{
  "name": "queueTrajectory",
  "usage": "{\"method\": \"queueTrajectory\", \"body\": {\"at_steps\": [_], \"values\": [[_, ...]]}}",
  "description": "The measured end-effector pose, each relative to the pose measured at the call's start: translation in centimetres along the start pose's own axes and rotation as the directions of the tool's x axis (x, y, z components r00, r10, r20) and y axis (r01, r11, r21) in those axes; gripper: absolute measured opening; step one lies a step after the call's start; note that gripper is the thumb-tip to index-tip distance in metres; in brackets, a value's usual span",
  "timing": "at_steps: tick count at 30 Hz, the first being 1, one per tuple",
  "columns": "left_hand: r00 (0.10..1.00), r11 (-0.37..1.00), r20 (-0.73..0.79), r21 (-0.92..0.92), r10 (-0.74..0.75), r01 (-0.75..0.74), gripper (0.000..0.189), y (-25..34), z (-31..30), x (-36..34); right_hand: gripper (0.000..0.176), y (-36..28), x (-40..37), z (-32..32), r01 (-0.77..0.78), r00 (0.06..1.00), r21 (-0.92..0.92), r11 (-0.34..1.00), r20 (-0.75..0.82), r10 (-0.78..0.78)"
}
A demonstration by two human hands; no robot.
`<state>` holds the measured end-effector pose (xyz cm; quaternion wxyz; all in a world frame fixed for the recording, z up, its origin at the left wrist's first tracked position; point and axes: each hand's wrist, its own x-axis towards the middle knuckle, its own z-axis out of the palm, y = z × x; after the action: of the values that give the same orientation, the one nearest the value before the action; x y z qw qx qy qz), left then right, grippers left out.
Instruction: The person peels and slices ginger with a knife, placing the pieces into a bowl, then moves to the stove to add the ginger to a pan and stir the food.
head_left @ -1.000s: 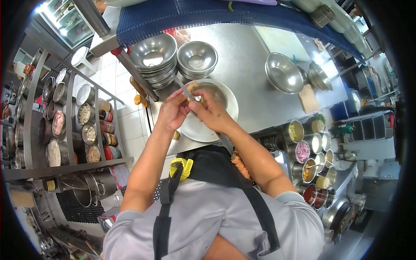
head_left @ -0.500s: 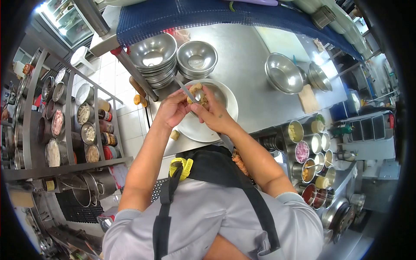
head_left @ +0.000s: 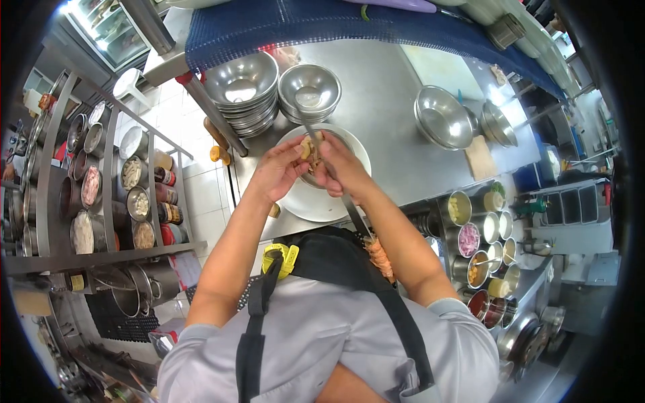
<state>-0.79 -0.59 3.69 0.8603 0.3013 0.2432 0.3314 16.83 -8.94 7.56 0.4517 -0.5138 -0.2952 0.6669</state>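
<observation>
My left hand (head_left: 279, 168) pinches a knobbly tan and yellow piece of ginger (head_left: 307, 148) between fingertips and thumb. My right hand (head_left: 346, 168) is closed around the middle of a long, narrow knife (head_left: 356, 218), whose blade passes by the ginger. Its far end points up and away, and its orange-wrapped handle lies back along my right forearm. Under both hands, a metal bowl (head_left: 348, 140) rests in a wide white round dish (head_left: 316, 210); the hands hide much of the bowl's inside. Another tan piece (head_left: 275, 210) lies left of the dish.
Stacked metal bowls (head_left: 242, 84) stand behind my hands, with more bowls (head_left: 443, 119) and a white cutting board (head_left: 440, 70) to the right. Containers of chopped food (head_left: 468, 240) line the lower right. A metal shelf rack (head_left: 107, 195) stands left, and a post (head_left: 218, 117) rises near the table's corner.
The knife has swung steeper, its far end moving right and away from the rack. My right hand has turned and shifted slightly right. The ginger stays in the left fingers.
</observation>
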Motion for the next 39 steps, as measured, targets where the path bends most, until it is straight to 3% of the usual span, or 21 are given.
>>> {"method": "queueTrajectory", "body": {"at_steps": [3,8,11,14,24,32,36,38,39], "values": [[0.995,0.99,0.024,-0.096,-0.102,0.104,0.036,0.7,-1.0,0.1,0.067,-0.6,-0.2,-1.7,-0.02,0.976,0.211,0.977,0.214,-0.026],[0.969,0.957,0.138,-0.178,-0.206,0.229,0.036,1.5,-1.1,0.4,0.061,-0.4,-0.5,-1.4,-0.031,0.976,0.292,0.956,0.215,-0.034],[0.975,0.96,0.124,-0.187,-0.186,0.207,0.037,1.9,0.1,-0.2,0.061,-0.4,-0.6,-1.3,-0.014,0.979,0.299,0.954,0.198,-0.047],[0.984,0.992,0.144,-0.046,-0.11,0.117,0.038,2.2,0.6,-0.7,0.057,-0.3,-0.6,-1.7,-0.005,0.976,0.304,0.953,0.209,-0.062],[0.969,0.996,0.239,-0.057,-0.058,0.074,0.042,1.8,0.2,-0.8,0.054,-0.6,-0.8,-1.2,0.044,0.962,0.339,0.94,0.239,-0.131],[0.964,0.994,0.262,-0.084,-0.051,0.076,0.044,1.2,0.8,-0.9,0.052,0.5,0.3,-1.5,-0.054,0.952,0.414,0.908,0.297,-0.078],[0.985,0.924,0.088,0.343,0.15,-0.171,0.046,-0.4,1.9,-1.1,0.052,1.3,1.7,-2.1,-0.164,0.927,0.48,0.862,0.375,-0.033],[0.961,0.785,0.077,0.562,0.266,-0.262,0.047,-0.8,2.2,-1.1,0.051,1.2,1.7,-1.6,-0.111,0.967,0.422,0.9,0.253,0.0],[0.966,0.804,0.062,0.543,0.251,-0.243,0.046,-0.8,2.1,-1.0,0.051,0.7,1.5,-1.1,-0.09,0.981,0.388,0.917,0.192,0.015]]}}
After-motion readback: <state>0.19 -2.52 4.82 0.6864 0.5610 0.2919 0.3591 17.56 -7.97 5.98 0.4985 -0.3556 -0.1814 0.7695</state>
